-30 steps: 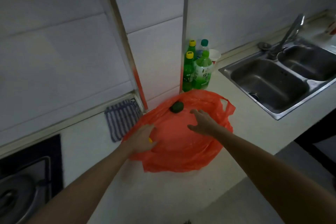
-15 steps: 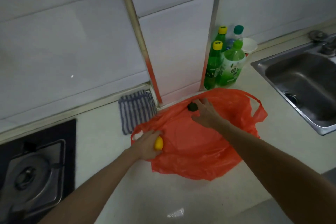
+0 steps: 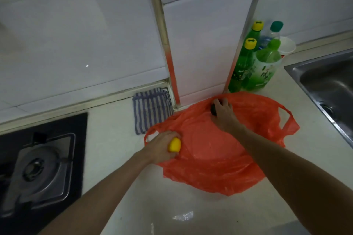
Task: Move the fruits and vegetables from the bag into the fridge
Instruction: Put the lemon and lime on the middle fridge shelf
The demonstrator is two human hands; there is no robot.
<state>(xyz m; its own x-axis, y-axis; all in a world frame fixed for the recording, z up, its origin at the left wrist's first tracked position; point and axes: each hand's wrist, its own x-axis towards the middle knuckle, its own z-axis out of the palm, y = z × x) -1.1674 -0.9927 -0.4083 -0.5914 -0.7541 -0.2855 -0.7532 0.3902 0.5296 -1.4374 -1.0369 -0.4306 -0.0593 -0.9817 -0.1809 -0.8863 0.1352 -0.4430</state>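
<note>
The pale counter lies nearest, with a flattened orange plastic bag on it. At the bag's nine o'clock edge the left hand has its fingers curled round a small yellow fruit. At the bag's twelve o'clock rim, close to the wall, the right hand closes its fingers over a dark green item, perhaps an avocado, though it is mostly hidden. Farther off, at eleven o'clock of the bag, a blue-striped cloth lies against the wall. At one o'clock green bottles stand beside a white cup. A steel sink sits at three o'clock and a gas burner at nine.
</note>
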